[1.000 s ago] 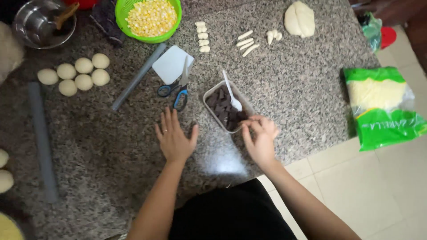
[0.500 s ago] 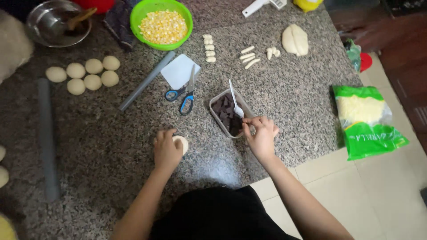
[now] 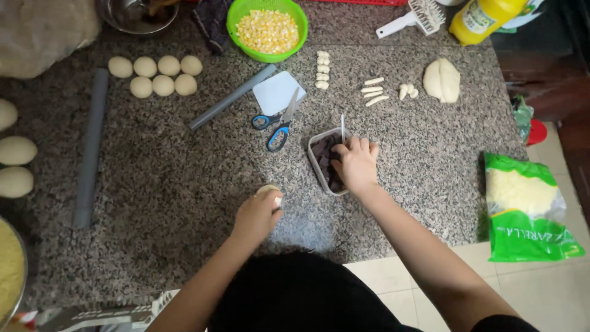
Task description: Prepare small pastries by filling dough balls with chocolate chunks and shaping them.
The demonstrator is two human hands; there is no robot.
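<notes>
Fingers, left: the left hand [image 3: 257, 215] has its fingers [image 3: 275, 207] curled round a small pale dough piece [image 3: 268, 190], pinching it just above the desk [image 3: 172, 184].
Fingers, right: the right hand [image 3: 356, 165] has its fingers [image 3: 353, 144] bent and bunched, dipping into the clear plastic tub [image 3: 319, 166]; whether they grip anything inside I cannot tell.
Tub: rectangular, holding dark brown chunks, standing near the middle of the speckled grey stone desk, with a white spoon handle [image 3: 342, 127] rising from its far side.
Dough piece: in the left hand, near the desk's front edge, left of the tub and apart from it.
Scissors [image 3: 276, 126]: blue-handled, just left of the tub, their blades lying over a white scraper card [image 3: 276, 91].
Grey rods: one [image 3: 232, 97] slanting beside the card, another [image 3: 91, 147] lying lengthwise further left.
Dough balls [image 3: 155, 72]: seven round ones in two rows at the far left; larger ovals [image 3: 15, 150] at the left edge.
Dough sticks [image 3: 373, 91]: short pale rolls beyond the tub, with a big lump [image 3: 441, 80] to their right.
Green bowl [image 3: 267, 27]: at the far edge, full of yellow corn kernels.
Packages: a green and clear bag [image 3: 528, 206] of pale shredded stuff overhanging the desk's right front corner, printed lettering along its lower green band; a yellow bottle [image 3: 485, 18] with a pale label at the far right corner.
</notes>
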